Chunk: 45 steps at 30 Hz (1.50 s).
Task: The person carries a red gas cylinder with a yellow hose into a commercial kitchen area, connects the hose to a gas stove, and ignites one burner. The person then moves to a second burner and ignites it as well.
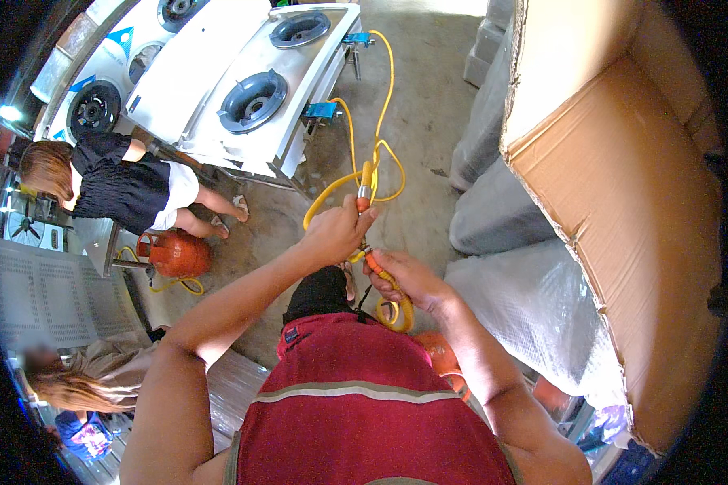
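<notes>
In front of my body, my left hand [336,233] is closed around a yellow gas hose [367,172] just below its silver metal collar and orange-red fitting. My right hand [408,279] grips another hose section [402,305], with an orange sleeve by the fingers and a yellow loop hanging below. The two held parts nearly meet between my hands; whether they are joined is hard to see. Thinner yellow hoses run from here to blue-handled parts [323,110] on the side of a white two-burner gas stove [279,133].
A large open cardboard box [615,178] fills the right side, beside plastic-wrapped goods [526,299]. One orange gas cylinder [182,255] stands at left; another [437,353] is partly hidden beside me. A person in black [125,178] bends near more stoves; other people are at lower left.
</notes>
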### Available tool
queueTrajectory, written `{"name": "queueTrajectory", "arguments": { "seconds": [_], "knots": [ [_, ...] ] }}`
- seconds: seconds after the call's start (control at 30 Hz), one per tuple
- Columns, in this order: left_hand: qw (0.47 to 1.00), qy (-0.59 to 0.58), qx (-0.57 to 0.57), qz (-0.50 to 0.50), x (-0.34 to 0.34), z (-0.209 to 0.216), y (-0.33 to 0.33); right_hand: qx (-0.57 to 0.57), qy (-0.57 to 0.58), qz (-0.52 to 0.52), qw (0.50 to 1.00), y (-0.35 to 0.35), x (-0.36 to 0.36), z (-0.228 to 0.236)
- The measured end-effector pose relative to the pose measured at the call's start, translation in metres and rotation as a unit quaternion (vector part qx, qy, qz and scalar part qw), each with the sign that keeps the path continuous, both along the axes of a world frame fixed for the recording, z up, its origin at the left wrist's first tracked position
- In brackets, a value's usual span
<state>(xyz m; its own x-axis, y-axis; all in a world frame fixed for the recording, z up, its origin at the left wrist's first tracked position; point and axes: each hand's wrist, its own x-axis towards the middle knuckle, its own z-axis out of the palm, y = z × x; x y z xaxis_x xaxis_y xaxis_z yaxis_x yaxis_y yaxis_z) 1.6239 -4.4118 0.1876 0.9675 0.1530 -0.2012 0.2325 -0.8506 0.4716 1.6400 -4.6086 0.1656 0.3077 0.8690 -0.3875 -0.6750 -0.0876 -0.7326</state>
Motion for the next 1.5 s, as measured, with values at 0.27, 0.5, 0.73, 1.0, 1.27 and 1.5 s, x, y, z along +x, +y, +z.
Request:
{"name": "queueTrajectory", "arguments": {
  "seconds": [0.27,0.5,0.73,1.0,1.27,1.5],
  "knots": [
    [0.998,-0.028,0.008,-0.056,0.000,-0.045,0.002,-0.139,-0.071,-0.116,0.981,0.033,-0.003,-0.057],
    [0.961,0.183,-0.203,0.042,-0.059,-0.081,-0.002,-0.183,-0.034,-0.194,0.963,0.016,-0.006,-0.124],
    [0.791,0.213,-0.552,0.159,-0.068,-0.117,-0.010,-0.192,-0.310,-0.180,0.914,0.022,-0.010,-0.210],
    [0.985,-0.057,-0.096,-0.130,-0.071,-0.139,-0.004,-0.175,-0.049,-0.168,0.969,0.032,-0.026,-0.180],
    [0.994,-0.003,-0.102,-0.046,-0.060,-0.140,-0.008,-0.174,0.004,-0.199,0.964,0.021,-0.021,-0.183],
    [0.709,0.281,-0.638,0.109,-0.056,-0.163,-0.021,-0.175,-0.034,-0.186,0.966,0.014,-0.025,-0.178]
  ]
}}
